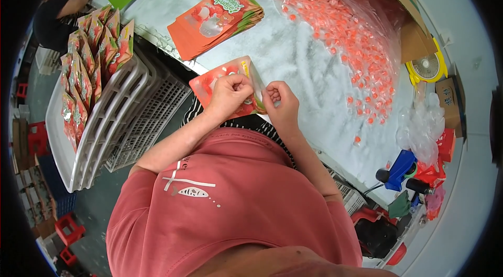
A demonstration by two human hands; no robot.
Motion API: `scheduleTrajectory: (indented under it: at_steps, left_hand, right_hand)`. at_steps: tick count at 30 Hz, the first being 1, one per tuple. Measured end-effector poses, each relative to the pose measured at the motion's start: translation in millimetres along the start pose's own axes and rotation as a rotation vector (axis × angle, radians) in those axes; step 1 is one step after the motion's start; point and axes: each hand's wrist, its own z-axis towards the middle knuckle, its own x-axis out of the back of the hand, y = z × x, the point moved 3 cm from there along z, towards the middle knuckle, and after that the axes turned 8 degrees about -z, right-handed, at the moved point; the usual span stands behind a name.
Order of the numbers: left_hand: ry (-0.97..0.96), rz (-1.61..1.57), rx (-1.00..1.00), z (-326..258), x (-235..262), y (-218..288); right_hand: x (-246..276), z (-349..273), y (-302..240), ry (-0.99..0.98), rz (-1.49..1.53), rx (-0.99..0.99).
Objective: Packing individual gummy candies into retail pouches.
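Note:
A red-orange candy pouch (203, 84) lies at the near edge of the white table (181, 20), in front of my body. My left hand (229, 100) is over the pouch, its fingers curled together at the right-hand part of the packet. Close beside it, my right hand (283, 107) has its fingers curled and thumb against the pouch's right edge. Both hands seem to pinch that edge; whether the pouch's mouth is parted cannot be made out. Beyond them is a stack of flat matching pouches (217, 23). To the right spreads a heap of small wrapped red candies (340, 31).
At my left, stacked grey-white crates (60, 164) hold upright pouches (84, 67). A cardboard box (416, 41) and clear plastic bag stand behind the candies. A yellow fan (427, 67), crumpled plastic (422, 125) and a blue device (401, 169) line the right side. Another person (50, 20) is far left.

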Motion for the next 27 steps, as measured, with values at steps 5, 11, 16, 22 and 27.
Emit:
scheduleTrajectory:
  at_steps: [5,11,16,22,27]
  left_hand:
    - [-0.043,-0.108,0.006,-0.8,-0.9,-12.3]
    - [-0.121,0.287,-0.256,-4.8,-9.5,-8.5]
    - [-0.18,0.472,-0.269,-11.0,-14.6,-5.2]
    - [-0.19,0.498,-0.202,-12.5,-17.4,-2.2]
    - [-0.183,0.485,-0.204,-10.0,-16.4,-5.3]
  right_hand:
    - [4.6,-1.2,6.5,0.053,-0.126,0.131]
    - [3.3,-9.4,-2.0,-0.035,-0.294,0.261]
    - [1.6,-14.4,13.7,-0.228,-0.197,0.056]
    - [-2.6,-15.3,18.8,-0.372,0.442,-0.317]
    - [-8.1,-17.9,19.5,-0.301,0.368,-0.293]
